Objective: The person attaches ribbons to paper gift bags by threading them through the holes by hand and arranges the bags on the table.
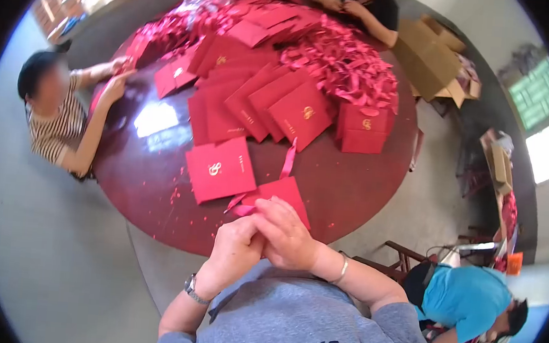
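Head view: forearms (184,307) angle inward, and the hands meet at the desk's (351,184) near edge! Left hand (235,249) curled, right hand (288,237) folded against it, fingers (275,215) bent and bunched; whether they grip anything, can't tell. Red bag (283,194) just beyond, flat, partly covered.

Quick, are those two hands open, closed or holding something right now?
Left hand: curled; whether it holds anything can't be told.
Right hand: bent against the left hand; any hold is hidden.
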Available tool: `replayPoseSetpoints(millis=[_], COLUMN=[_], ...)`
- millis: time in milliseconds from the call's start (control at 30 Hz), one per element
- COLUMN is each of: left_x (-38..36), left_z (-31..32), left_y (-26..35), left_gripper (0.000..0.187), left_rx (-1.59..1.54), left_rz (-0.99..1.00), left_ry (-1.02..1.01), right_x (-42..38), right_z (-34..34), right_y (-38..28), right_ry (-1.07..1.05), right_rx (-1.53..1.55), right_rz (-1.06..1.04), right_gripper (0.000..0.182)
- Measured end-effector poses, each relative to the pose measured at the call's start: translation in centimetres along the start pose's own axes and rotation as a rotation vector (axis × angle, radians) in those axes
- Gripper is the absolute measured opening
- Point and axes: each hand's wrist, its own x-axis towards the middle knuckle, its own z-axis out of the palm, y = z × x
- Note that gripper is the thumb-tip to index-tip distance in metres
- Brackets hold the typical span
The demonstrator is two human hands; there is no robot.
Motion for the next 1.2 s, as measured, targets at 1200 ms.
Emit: replayPoseSetpoints(millis=[1200], left_x=[5.5], left_z=[7.4], left_y=[-7.2], left_gripper=[0.032], left_rx=[0.348], left_rz=[-0.176], left_ry=[-0.059], right_x=[-3.8], right_z=[-7.5], right_y=[4.8], right_ry=[-0.19], right_rx=[0.05], right_rz=[0.684], right_gripper=[0.009])
